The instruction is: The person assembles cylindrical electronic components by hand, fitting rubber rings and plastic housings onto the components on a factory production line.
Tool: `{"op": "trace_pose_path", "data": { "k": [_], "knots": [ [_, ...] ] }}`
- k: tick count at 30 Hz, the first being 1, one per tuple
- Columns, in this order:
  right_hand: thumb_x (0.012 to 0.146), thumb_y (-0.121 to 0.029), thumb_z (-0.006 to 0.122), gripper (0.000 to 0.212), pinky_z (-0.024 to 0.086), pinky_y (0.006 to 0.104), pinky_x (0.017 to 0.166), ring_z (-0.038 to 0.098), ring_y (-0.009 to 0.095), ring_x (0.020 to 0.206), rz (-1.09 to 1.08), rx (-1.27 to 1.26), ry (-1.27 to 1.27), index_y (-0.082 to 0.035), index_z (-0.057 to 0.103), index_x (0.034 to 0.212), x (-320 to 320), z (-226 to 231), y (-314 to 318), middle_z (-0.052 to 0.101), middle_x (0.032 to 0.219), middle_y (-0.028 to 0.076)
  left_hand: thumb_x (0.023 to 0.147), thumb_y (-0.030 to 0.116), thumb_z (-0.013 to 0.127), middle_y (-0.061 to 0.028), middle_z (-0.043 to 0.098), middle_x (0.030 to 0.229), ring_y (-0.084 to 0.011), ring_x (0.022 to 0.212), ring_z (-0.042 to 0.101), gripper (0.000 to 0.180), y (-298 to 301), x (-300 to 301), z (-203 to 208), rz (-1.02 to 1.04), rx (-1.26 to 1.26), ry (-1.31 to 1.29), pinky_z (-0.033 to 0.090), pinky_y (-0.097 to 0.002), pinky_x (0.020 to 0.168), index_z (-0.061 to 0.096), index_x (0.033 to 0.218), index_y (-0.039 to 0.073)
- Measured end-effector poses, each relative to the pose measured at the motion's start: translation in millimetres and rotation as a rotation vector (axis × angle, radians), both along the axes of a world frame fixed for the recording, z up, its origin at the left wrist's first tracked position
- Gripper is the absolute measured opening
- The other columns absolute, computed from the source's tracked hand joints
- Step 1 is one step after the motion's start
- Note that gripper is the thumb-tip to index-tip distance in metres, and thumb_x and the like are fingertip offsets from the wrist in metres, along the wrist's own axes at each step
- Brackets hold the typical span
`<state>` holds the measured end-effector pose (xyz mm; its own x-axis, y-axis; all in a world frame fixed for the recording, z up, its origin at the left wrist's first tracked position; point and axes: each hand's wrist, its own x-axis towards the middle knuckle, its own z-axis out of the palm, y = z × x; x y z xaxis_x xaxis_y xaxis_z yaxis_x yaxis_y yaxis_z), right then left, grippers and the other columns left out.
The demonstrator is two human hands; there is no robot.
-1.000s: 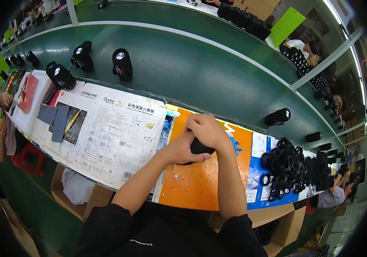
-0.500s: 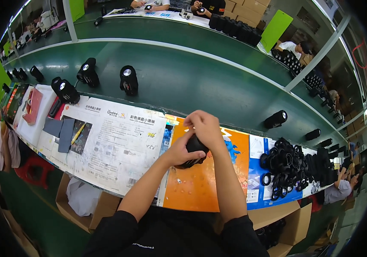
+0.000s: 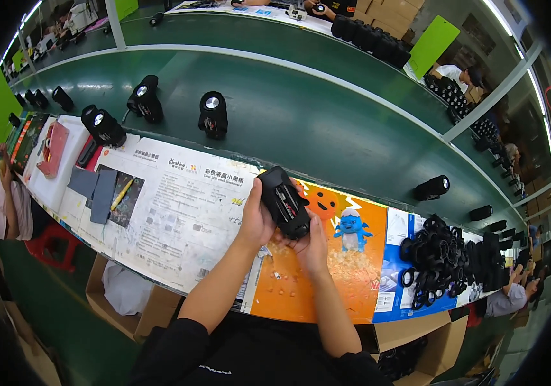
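A black, roughly cylindrical portable speaker (image 3: 282, 204) is tilted between my two hands above the worktop, its side with printed markings facing up. My left hand (image 3: 258, 222) is wrapped round its left side. At the lower right end my right hand (image 3: 312, 248) grips it, with the thumb on top and the other fingers partly hidden underneath. Below lies an orange cartoon-printed sheet (image 3: 317, 293). To the right, a heap of black rings (image 3: 439, 260) covers part of a blue printed sheet (image 3: 388, 283).
Beyond the worktop runs a green conveyor (image 3: 327, 122) carrying several similar speakers (image 3: 213, 116). On the left are a white printed board (image 3: 179, 212), a yellow pen (image 3: 121, 194) and grey strips (image 3: 101, 196). Cardboard boxes (image 3: 410, 334) stand below the front edge. Other people sit around.
The speaker has turned from upright to lying tilted, its side now showing. My right hand has come down from its top to its lower end. The view has shifted slightly.
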<state>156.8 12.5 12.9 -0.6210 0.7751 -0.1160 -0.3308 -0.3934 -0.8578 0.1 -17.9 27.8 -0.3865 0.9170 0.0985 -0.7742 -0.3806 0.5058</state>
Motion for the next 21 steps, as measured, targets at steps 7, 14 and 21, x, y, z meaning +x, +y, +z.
{"op": "trace_pose_path", "data": {
  "k": [7,14,21],
  "knots": [
    [0.119,-0.065,0.024,0.072,0.042,0.0279,0.05,0.059,0.018,0.063,0.13,-0.331,0.029,-0.006,0.061,0.138,11,-6,6,0.072,0.106,0.014,0.101,0.03,0.085,-0.013,0.07,0.139,-0.0249,0.128,0.069,0.064,-3,-7,-13,-0.022,-0.07,0.114,0.055,-0.0404,0.115,0.055,0.15,0.002],
    [0.117,-0.055,0.053,0.047,0.064,0.0335,0.073,0.075,0.022,0.104,-0.091,-0.243,0.001,-0.014,0.063,0.138,18,1,54,0.074,0.119,0.008,0.105,0.026,0.082,-0.0084,0.061,0.144,-0.0185,0.129,0.062,0.076,4,1,-17,-0.003,-0.244,0.49,0.054,-0.0322,0.109,0.043,0.166,0.002],
    [0.098,-0.041,0.086,0.056,0.056,0.0451,0.102,0.07,0.039,0.112,-0.452,1.213,-0.949,-0.008,0.068,0.139,-8,88,178,0.076,0.12,0.019,0.093,0.005,0.083,-0.0117,0.062,0.139,-0.0265,0.128,0.061,0.05,14,-61,5,0.74,-0.493,0.983,0.054,-0.0388,0.104,0.061,0.138,0.005]
  ]
}}
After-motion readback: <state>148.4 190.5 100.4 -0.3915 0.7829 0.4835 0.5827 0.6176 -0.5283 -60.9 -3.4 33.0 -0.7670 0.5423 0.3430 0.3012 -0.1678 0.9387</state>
